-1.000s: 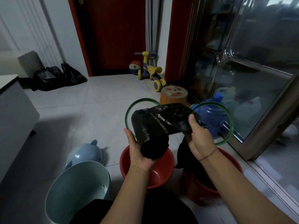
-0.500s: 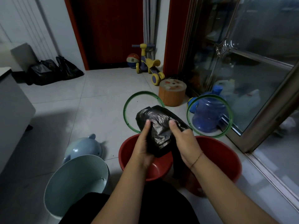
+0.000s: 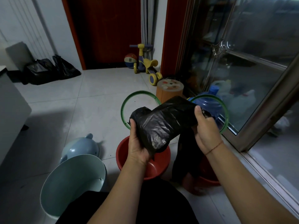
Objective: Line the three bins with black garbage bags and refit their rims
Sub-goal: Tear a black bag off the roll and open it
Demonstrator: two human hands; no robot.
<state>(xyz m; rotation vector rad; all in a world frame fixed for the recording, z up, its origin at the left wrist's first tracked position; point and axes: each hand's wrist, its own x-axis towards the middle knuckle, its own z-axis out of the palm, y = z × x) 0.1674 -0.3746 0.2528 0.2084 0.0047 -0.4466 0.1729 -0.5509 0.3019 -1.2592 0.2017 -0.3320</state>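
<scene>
Black plastic fills the middle: a crinkly bundle of garbage bags (image 3: 163, 123) is held up over the bins. Half a second ago both hands were close together on it, thumbs side by side. Now they have pulled apart, and the bundle is stretched out sideways and sits a bit higher.

The left hand (image 3: 137, 146) holds the low left end, with fingers curled under it and the thumb on the front. The right hand (image 3: 206, 133) pinches the high right end, with the thumb on top and fingers tucked behind. A loose strip of bag (image 3: 186, 156) hangs from that hand down into the right red bin (image 3: 210, 178) and hides most of its inside.

The middle red bin (image 3: 155, 168) sits just under the left hand. A pale blue bin (image 3: 71, 180) is at the lower left, its mouth open toward us, with a blue lid (image 3: 80, 146) just behind it.

The left green rim (image 3: 123, 107) and the right green rim (image 3: 225, 113) sit behind the bundle, which covers part of each. A blue water jug (image 3: 208, 104) shows through the right one. An orange stool (image 3: 169, 89) stands farther back.
</scene>
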